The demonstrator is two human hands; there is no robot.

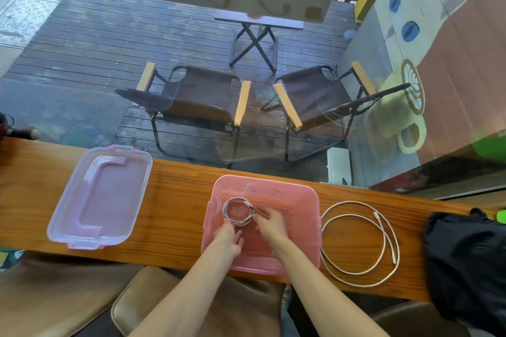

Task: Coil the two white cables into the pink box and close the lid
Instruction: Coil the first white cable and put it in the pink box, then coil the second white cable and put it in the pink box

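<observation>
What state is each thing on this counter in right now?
Pink box: open, on the counter.
Lid: off, lying left of the box.
Coiled cable: tightly wound, inside the box, both hands on it.
Second cable: loosely looped, right of the box.
Black bag: lying at far right.

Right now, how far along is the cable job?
About halfway. One cable is coiled tight inside the box, with the left hand and right hand on it, settling it. The second cable lies loosely looped on the counter, right of the box. The lid sits off to the left, not yet on.
</observation>
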